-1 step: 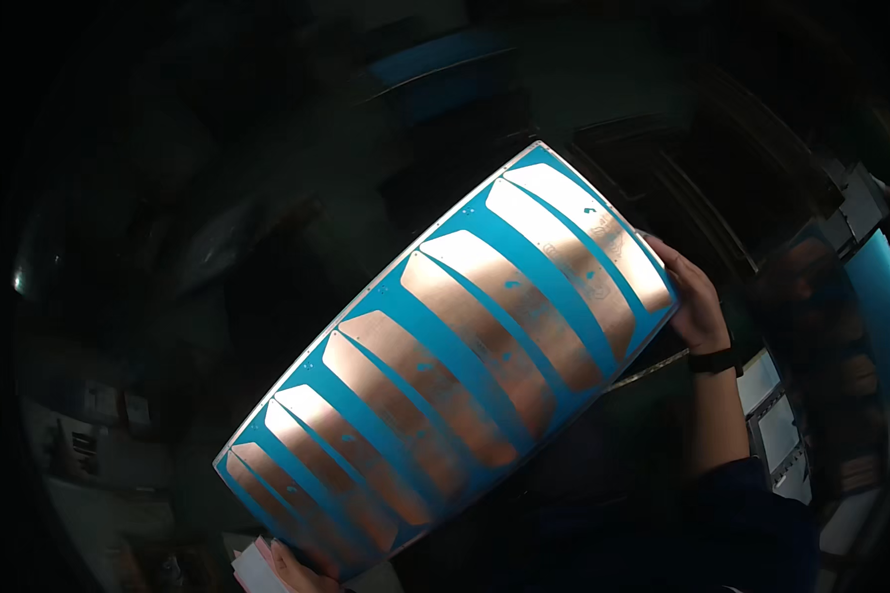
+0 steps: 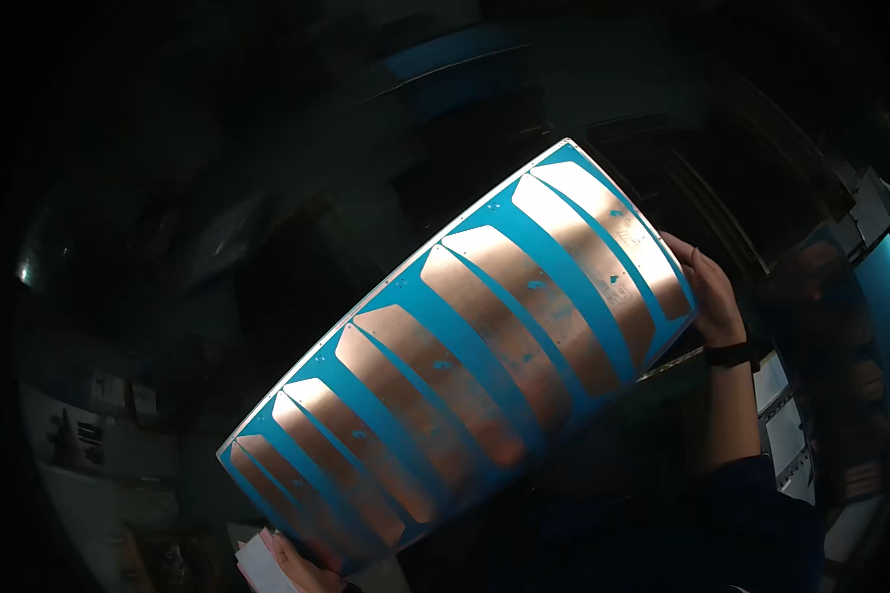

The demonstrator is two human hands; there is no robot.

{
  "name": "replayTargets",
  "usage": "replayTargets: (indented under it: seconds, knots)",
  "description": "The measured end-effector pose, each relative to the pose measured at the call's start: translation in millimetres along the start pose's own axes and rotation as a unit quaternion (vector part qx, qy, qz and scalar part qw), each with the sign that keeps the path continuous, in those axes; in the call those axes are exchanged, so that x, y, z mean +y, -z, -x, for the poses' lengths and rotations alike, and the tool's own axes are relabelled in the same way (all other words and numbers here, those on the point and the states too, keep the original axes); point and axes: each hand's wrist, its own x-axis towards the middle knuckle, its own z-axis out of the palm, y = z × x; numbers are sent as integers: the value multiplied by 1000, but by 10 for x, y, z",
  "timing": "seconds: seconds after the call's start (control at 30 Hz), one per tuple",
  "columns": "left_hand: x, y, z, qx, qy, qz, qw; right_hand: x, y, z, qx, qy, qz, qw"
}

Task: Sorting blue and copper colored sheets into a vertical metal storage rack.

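Change: nothing has visibly moved since the earlier frame; the panel keeps the same slant and both hands sit at the same ends.
Panel: a large flat blue sheet (image 2: 465, 371) with long copper-coloured strips across it is held up in the air, slanting from lower left to upper right, lit against a very dark room.
Right hand: the right hand (image 2: 714, 301) is clamped on the upper right short edge, fingers curled over the rim, a dark band on the wrist.
Left hand: the left hand (image 2: 302, 568) grips the lower left end, mostly hidden behind the sheet.
Hands: well apart, one at each end.
Handling well: judging by the thin, wide sheet, keeping grips on the edges and off the copper faces, and keeping both ends level, should avoid bending or smudging.
Surroundings: pale sheets lie at the right (image 2: 781, 420); the rest is too dark to tell.
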Motion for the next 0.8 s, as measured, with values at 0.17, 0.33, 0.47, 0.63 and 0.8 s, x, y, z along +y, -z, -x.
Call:
replayTargets:
  seconds: [0.17,0.33,0.47,0.63,0.8]
  knots:
    - [104,-284,-52,27,-114,-39,992,-116,510,-199,-48,24,187,981]
    - [155,-307,-98,-164,-222,140,951,60,440,-402,3,99,-29,995]
    - [50,-844,89,-127,-254,118,952,417,999,-625,-186,116,-189,957]
    - [229,-1005,379,-84,58,315,943,693,652,-423,-110,115,-215,964]
    - [2,-756,349,-184,44,263,946,772,645,-386,-94,105,-219,966]
